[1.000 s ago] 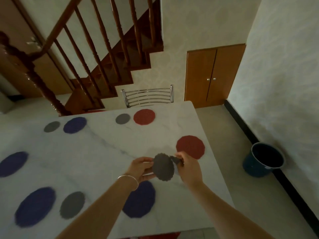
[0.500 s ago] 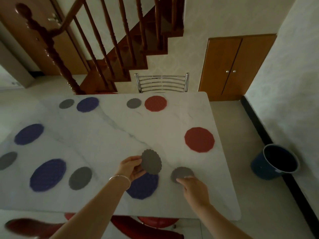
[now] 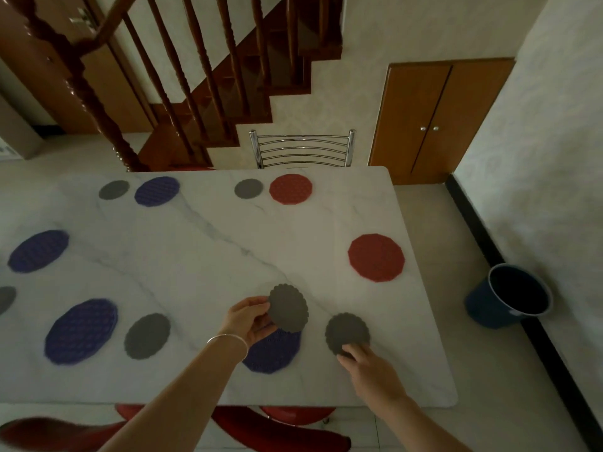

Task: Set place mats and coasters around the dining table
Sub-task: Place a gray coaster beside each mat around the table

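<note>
My left hand (image 3: 249, 318) holds a grey scalloped coaster (image 3: 289, 308) above the white marble table (image 3: 208, 256), over a blue place mat (image 3: 272, 352). My right hand (image 3: 365, 363) rests its fingertips on the near edge of a second grey coaster (image 3: 347, 332) that lies flat on the table, right of that blue mat. A red place mat (image 3: 376, 257) lies near the right edge with no coaster beside it. Other blue mats, a red mat (image 3: 290, 188) and grey coasters lie around the table.
A metal chair (image 3: 301, 150) stands at the far side, red chairs (image 3: 280, 429) under the near edge. A blue bucket (image 3: 510, 296) sits on the floor by the right wall. A wooden staircase (image 3: 182, 93) and cabinet doors (image 3: 434, 119) are behind.
My right hand took one grey coaster from the pair and laid it on the table to the right of the blue mat. My left hand keeps the other one.
</note>
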`<action>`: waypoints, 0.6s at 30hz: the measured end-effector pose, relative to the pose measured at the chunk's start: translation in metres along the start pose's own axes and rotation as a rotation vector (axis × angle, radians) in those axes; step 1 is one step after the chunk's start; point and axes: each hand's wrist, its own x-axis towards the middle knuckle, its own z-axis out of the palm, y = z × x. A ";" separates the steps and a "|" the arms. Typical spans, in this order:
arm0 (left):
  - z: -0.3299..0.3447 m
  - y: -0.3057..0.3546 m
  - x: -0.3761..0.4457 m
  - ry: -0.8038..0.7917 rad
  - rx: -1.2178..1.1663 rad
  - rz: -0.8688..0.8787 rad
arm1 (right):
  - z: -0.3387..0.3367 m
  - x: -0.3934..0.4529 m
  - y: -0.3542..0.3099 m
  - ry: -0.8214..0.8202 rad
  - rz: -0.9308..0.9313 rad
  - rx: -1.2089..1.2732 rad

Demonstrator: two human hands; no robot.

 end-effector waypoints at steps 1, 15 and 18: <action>0.001 0.001 0.001 -0.008 -0.008 -0.007 | -0.001 0.000 -0.001 -0.016 -0.008 -0.014; 0.113 0.081 0.015 -0.206 -0.158 0.030 | -0.145 0.084 0.014 0.528 0.060 0.127; 0.162 0.089 0.022 -0.256 -0.185 0.058 | -0.185 0.105 0.038 0.609 -0.035 0.066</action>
